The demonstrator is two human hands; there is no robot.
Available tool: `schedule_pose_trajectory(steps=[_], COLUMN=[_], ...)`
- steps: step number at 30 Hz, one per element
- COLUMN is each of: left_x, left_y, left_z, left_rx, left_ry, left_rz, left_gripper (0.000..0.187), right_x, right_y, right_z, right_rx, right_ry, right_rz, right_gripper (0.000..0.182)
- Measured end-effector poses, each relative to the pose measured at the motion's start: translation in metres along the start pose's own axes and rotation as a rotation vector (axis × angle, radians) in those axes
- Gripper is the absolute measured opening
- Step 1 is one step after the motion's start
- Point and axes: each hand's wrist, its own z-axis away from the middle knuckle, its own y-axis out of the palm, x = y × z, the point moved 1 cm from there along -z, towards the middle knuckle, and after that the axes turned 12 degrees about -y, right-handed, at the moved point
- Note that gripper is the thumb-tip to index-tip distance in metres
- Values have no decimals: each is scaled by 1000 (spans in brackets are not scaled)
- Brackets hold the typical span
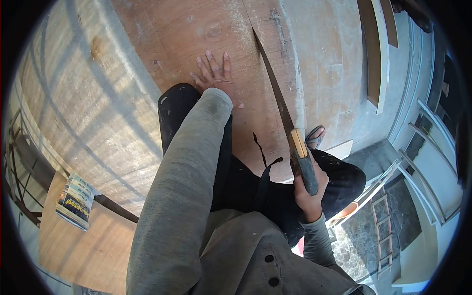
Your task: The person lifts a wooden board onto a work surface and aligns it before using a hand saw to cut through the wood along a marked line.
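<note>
My left hand (216, 77) lies flat on a reddish plywood sheet (172, 44), fingers spread, beside my dark-trousered knee. My right hand (313, 184) is wrapped round the dark and yellow handle of a handsaw (279, 96). Its long blade slants up and away from me, and the far tip meets the sheet at a thin dark cut line. Pale sawdust (241, 29) is scattered around that line. Whether the tip sits inside the cut is hard to tell. A sandalled foot (315, 137) shows just beyond the saw handle.
To the left is a paler board (98, 98) striped with shadows. A printed Aquaproof carton or can (76, 201) stands on another wooden board (88, 250). Cut strips (376, 59) lie at upper right. A wooden ladder (382, 231) is on the stone-patterned floor at lower right.
</note>
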Motion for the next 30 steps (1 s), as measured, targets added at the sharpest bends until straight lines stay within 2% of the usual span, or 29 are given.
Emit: schedule_pose_trajectory(steps=[2, 3, 4, 6, 8, 10, 12, 13, 15, 16, 18, 20, 22, 23, 24, 26, 29, 30], left_x=[-3, -5, -2, 2, -5, -3, -5, -4, -3, -4, -4, -6, -4, -5, -7, -5, -8, -6], left_y=[-3, 2, 13, -1, -11, -2, -12, -12, -12, -10, -13, -10, -15, -26, -25, -13, -18, -11], left_z=[-13, -19, -12, 1, -2, 12, 0, 2, -3, -2, -2, 3, -1, -11, -9, 7, 0, 5], left_rx=[-37, -98, -127, -60, 22, 19, 14, -3, 12, 21, 19, 43, 5, -35, -8, 48, 95, 70], left_ry=[-3, -4, -4, -27, -29, -11, -28, -24, -31, -24, -30, -20, -29, -40, -44, -48, -51, -35], left_rz=[12, 47, 59, -32, -38, -47, -27, -40, -33, -30, -28, -36, -72, -51, -51, -59, -64, -83], left_gripper=[154, 154, 154, 155, 155, 156, 156, 155, 155, 154, 154, 155, 155, 155, 155, 155, 155, 155], right_x=[-5, -5, 5, 15, -6, 7, 18, 12, 6, 5, -10, 2, 20, 11, 25, 35, -3, 2], right_y=[0, 15, 40, 49, 19, -15, -15, -13, -9, -6, 8, 5, -8, -15, -24, -35, -4, 8], right_z=[-15, -12, -4, 19, 13, 16, 36, 29, 26, 2, -46, -43, -8, 24, 39, 39, -20, -44], right_rx=[213, 294, 218, 75, -135, 20, -52, -40, -98, -65, -84, -59, -20, -54, -69, -32, -26, 41], right_ry=[-5, -32, -34, 69, 45, 148, -54, -76, -12, 84, -148, -100, 55, 6, -36, 201, 22, -17], right_rz=[-79, -10, -62, 21, -26, -34, 101, 98, -20, -78, -25, -52, -95, -52, 16, -146, -64, -53], right_gripper=[60, 62, 63, 60, 58, 56, 52, 52, 49, 47, 10, 6, 11, 50, 51, 50, 38, 33])
